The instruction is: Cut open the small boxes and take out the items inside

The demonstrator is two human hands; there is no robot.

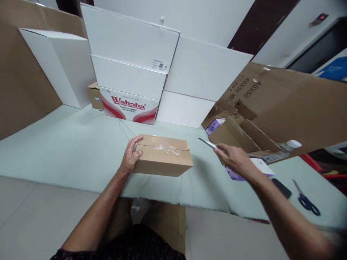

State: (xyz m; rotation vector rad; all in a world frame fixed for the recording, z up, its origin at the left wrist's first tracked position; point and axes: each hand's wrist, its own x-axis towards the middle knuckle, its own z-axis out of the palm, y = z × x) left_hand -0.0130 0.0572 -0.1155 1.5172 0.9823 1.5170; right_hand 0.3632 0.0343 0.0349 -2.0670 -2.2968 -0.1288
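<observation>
A brown cardboard box (162,164) with clear tape across its top seam sits near the table's front edge. My left hand (131,155) grips its left end, thumb on the near top edge and fingers over the far side. To the right of the box, my right hand (230,156) is closed around a utility knife (207,142). The knife's dark, thin blade points left toward the box but is apart from it. Most of the knife's handle is hidden in the fingers.
Tall white cartons, one a Wahaha carton (128,106), stand at the back. On the right are an open cardboard box (235,135), a clear bottle (290,146), purple-and-white packaging (235,175), a dark flat object (282,188) and scissors (306,202). The green-covered table (67,144) ends near my body.
</observation>
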